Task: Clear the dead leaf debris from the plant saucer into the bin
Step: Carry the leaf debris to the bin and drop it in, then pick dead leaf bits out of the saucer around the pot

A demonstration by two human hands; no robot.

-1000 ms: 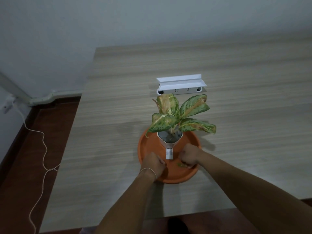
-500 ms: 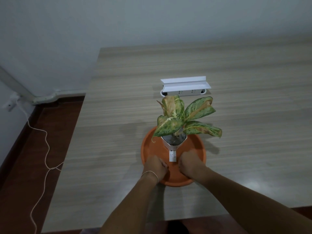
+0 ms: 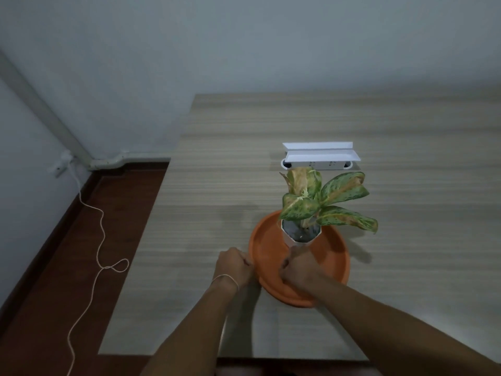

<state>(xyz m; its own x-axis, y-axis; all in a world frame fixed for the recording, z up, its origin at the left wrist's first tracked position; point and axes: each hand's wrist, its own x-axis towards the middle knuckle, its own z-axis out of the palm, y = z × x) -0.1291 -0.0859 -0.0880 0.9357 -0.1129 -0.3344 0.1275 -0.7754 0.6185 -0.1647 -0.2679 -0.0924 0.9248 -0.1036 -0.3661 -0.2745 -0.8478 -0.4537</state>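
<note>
Your right hand (image 3: 296, 268) is fisted inside the orange saucer (image 3: 333, 256) at lower centre; your left hand (image 3: 234, 268) is fisted just outside its left rim. Whether either fist holds leaf debris is hidden. The bin is out of frame.

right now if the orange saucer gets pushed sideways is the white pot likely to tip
Probably a moderate risk. The small white faceted plant pot looks narrow at its base, and its broad speckled green leaves spread wider than it, so it seems top-heavy. It stands loose in the round orange plastic saucer, whose smooth floor may let it slide. Both hands are closed nearby.
</note>
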